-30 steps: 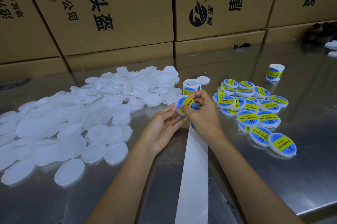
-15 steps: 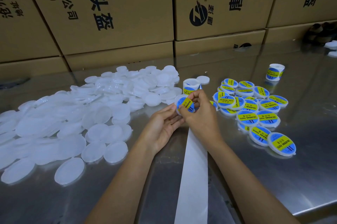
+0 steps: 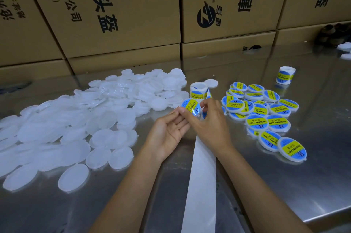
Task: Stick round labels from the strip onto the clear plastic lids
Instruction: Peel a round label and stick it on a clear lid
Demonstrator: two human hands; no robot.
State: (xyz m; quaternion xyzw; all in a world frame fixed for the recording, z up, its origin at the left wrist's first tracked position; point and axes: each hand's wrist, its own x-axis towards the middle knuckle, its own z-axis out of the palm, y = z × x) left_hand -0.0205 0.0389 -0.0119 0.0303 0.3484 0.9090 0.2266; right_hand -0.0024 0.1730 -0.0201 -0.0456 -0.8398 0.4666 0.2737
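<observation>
Left hand (image 3: pixel 169 130): palm up, fingers nearly straight, tips supporting the labelled lid (image 3: pixel 190 107).
Right hand (image 3: pixel 210 119): fingers curled, pinching the same lid from above.
Strip (image 3: pixel 201 185): lies under the right wrist.

On the steel table (image 3: pixel 284 185) both hands meet at the middle. The left hand (image 3: pixel 169 132) lies palm up, fingers nearly straight, its fingertips under a labelled lid (image 3: pixel 190 107) with a blue and yellow sticker. The right hand (image 3: pixel 210 120) curls over that lid from the right and pinches its edge. A white backing strip (image 3: pixel 201 185) runs from under the hands toward the near edge. Behind the hands stands a label roll (image 3: pixel 198 91). A big pile of plain clear lids (image 3: pixel 76 122) spreads to the left; finished labelled lids (image 3: pixel 266 113) cluster on the right, with a second roll (image 3: pixel 285 75) beyond them. Cardboard boxes (image 3: pixel 114 10) line the back.
</observation>
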